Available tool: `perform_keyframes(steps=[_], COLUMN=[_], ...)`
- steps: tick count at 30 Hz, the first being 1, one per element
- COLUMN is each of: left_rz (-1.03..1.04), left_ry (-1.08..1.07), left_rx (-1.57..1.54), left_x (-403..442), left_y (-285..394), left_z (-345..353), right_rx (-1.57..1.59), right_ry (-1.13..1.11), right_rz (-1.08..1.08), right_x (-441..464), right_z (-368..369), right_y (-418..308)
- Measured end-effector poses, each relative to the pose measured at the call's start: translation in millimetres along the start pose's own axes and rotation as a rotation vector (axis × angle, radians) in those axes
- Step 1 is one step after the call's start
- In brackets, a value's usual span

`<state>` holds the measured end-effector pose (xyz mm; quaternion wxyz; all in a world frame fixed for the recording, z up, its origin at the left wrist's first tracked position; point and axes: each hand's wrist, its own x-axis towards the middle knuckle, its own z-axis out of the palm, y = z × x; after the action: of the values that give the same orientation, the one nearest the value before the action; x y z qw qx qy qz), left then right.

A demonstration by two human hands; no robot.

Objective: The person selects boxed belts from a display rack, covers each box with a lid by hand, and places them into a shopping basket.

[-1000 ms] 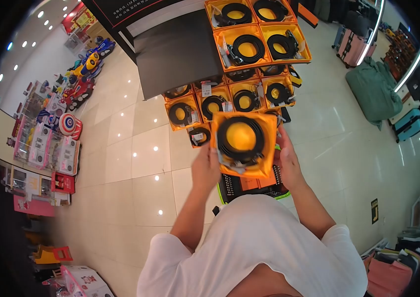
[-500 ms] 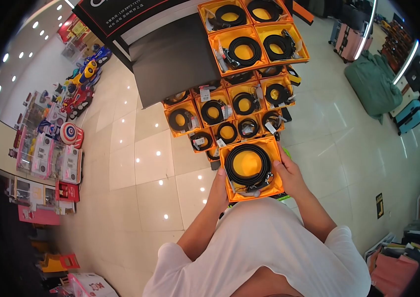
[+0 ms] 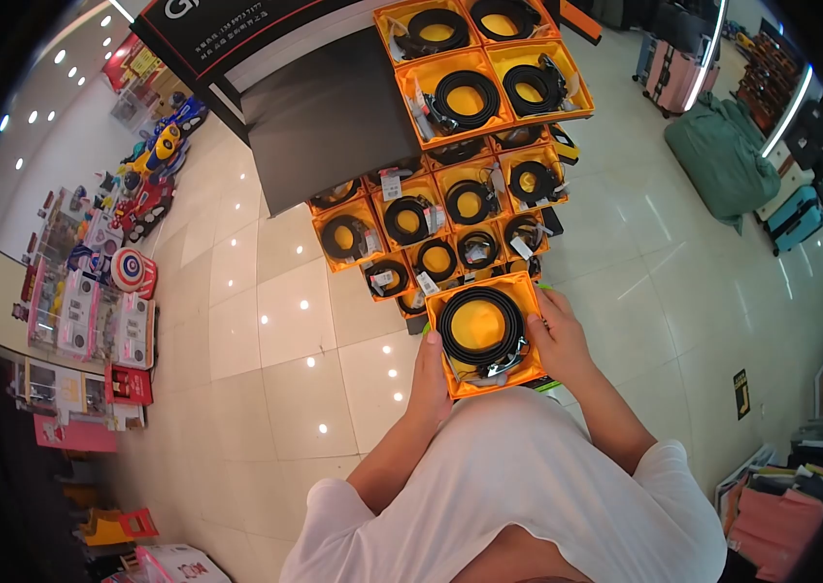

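An orange box [image 3: 438,366] lined with yellow cloth is held in front of my belly, between my two hands. Inside it lies a coiled black belt [image 3: 445,325] with a silver buckle at the lower right. My left hand [image 3: 428,379] grips the box's left side, and my right hand [image 3: 561,335] grips its right side with the thumb on the rim. Just beyond the held box, similar boxed belts [image 3: 470,204] stand in stepped rows, some with white tags.
A black display shelf [image 3: 329,117] adjoins the upper boxes. Toys [image 3: 149,185] and pink-and-white boxes [image 3: 76,311] line the left side. A green covered bundle [image 3: 722,160] and a blue suitcase [image 3: 798,220] are at the right. Folded clothes [image 3: 771,525] lie lower right.
The held box has come down and closer to my body, with both hands still on it. It uncovers more of the lower display boxes. The view has shifted slightly.
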<state>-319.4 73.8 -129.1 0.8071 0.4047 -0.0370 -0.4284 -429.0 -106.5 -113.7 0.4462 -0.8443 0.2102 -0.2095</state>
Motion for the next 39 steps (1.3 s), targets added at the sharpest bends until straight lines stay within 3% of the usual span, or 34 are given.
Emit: perform_keyframes(steps=[17,19,23,39], left_rz=[-0.103,-0.118,-0.177,-0.196], left_ry=[-0.037,-0.020,0.086,0.020], left_rx=[-0.100,-0.107,-0.079,-0.062], left_x=[-1.9,-1.6,-1.9,6.8], left_y=[-6.1,-3.5,0.9,1.2], left_z=[1.0,-0.3,7.9,-5.1], right_rx=[0.041,0.225,0.272,0.511], right_ry=[0.105,0.079,0.136,0.075], right_rz=[0.013,0.055,-0.036,0.021], right_x=[1.3,0.7,3.8,4.6], right_z=[5.5,6.2,6.9,2.8], right_y=[2.9,3.6,1.9,7.7])
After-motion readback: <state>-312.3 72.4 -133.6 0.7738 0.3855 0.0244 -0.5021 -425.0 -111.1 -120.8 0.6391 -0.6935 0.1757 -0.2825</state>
